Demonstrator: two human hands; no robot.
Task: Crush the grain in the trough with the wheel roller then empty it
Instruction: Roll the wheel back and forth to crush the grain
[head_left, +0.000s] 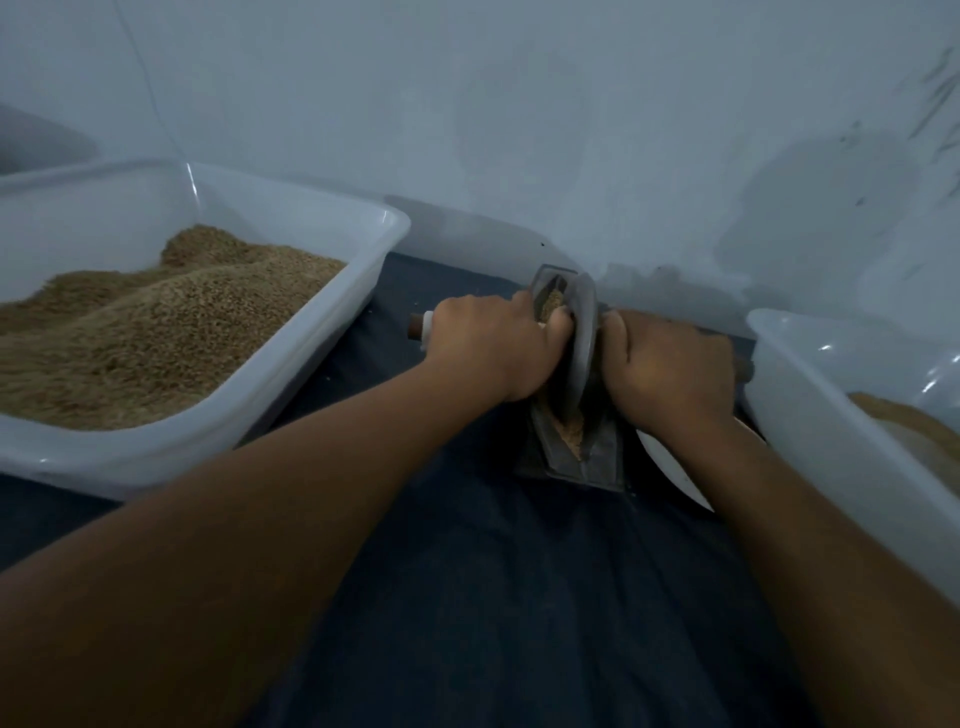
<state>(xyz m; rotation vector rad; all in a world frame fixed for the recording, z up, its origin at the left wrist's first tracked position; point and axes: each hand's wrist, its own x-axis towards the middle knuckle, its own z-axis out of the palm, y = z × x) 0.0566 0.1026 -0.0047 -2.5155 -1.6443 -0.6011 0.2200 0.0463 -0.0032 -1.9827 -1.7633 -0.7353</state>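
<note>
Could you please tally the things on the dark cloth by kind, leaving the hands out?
White plastic tubs: 2, left tub, right tub
Metal troughs: 1, trough
Wheel rollers: 1, wheel roller
White plates: 1, plate
Total: 5

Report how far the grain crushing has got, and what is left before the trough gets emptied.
Done: the trough is loaded, and the grain at its near end looks pale and partly broken. In hand: the left hand and right hand each hold a grip on the handle, with the wheel roller standing in the trough. Left: finishing the crushing, then emptying; the trough is not yet tipped.
</note>
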